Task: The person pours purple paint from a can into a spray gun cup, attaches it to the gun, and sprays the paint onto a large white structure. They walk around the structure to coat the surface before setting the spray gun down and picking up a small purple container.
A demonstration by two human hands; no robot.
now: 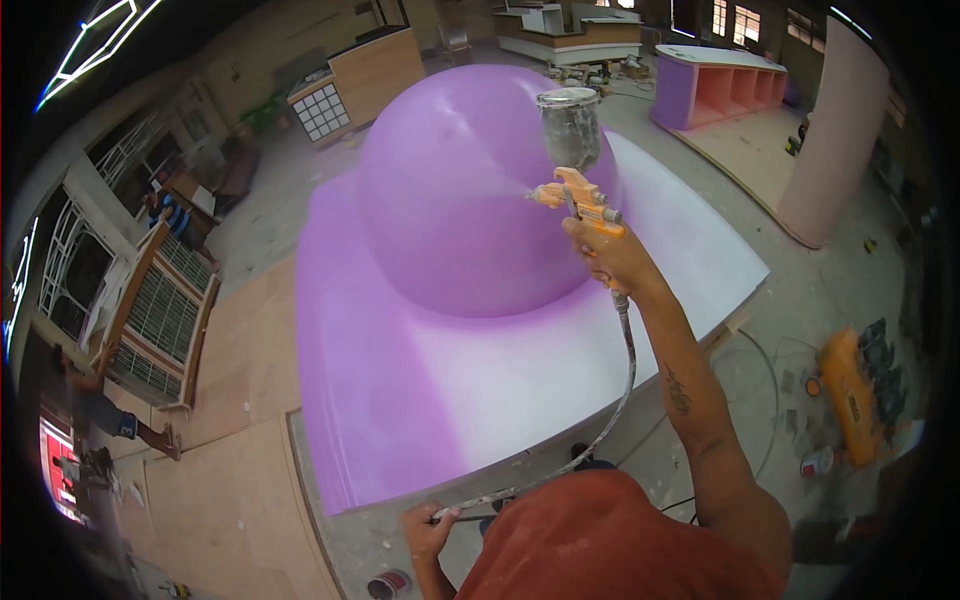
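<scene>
1. Workshop floor (252, 235) spreads around you, with benches at the upper right of the frame.
2. Your right hand (615, 258), right of centre, is closed round the orange spray gun (585, 205); your left hand (428, 530), lower centre, is curled round the hose (628, 365).
3. Hold the cup (570, 135) upright and, ideally, swing your whole arm so the nozzle follows the curve evenly.
4. Lift the hose clear of fresh colour (it passes in front of the white area).
5. Upper centre, the purple dome (450, 210) stands on a panel (530, 400), purple at left, white at right; overlapping passes should suit that soft border.
</scene>
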